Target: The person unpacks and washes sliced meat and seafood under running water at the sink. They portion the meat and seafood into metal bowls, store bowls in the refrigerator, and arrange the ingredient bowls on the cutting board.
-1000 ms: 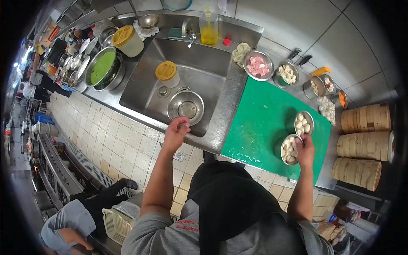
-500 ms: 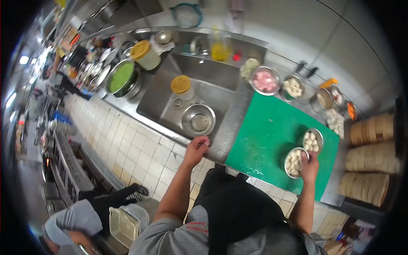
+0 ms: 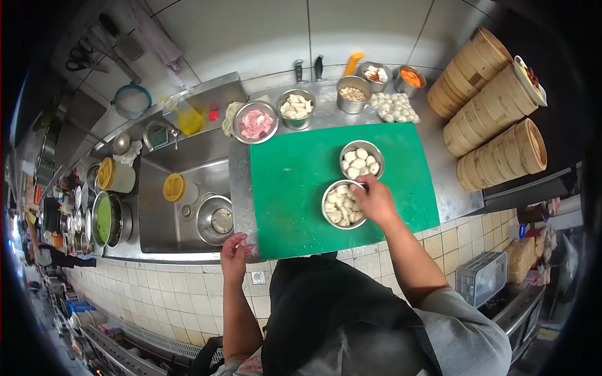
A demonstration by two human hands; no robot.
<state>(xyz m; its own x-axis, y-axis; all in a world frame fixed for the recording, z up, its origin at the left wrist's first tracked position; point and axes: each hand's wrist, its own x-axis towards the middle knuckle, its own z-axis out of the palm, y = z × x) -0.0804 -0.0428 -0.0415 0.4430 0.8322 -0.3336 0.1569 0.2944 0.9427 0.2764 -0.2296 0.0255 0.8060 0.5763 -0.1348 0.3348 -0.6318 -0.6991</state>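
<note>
My right hand [image 3: 376,202] pinches the right rim of the nearer metal bowl [image 3: 326,216], which holds white chunks [image 3: 342,205]. Just behind it, touching or almost touching, stands a second metal bowl [image 3: 381,156] with rounder pale pieces [image 3: 360,164]. Both bowls rest on a green cutting board [image 3: 295,188]. My left hand [image 3: 234,254] hovers at the counter's front edge, near the sink corner. Its fingers are loosely curled and apart, with nothing seen in them.
Left of the board, the sink [image 3: 160,219] contains a metal bowl [image 3: 214,220] and a yellow-lidded tub [image 3: 175,187]. Behind the board stand bowls of pink meat [image 3: 256,124] and white pieces [image 3: 296,106], plus knives [image 3: 299,70]. Bamboo steamers [image 3: 495,103] are stacked at right.
My view has swung right, so the board now lies near the middle. My right hand stays at the nearer bowl's rim; my left hand remains by the sink's front edge, its fingers looser.
</note>
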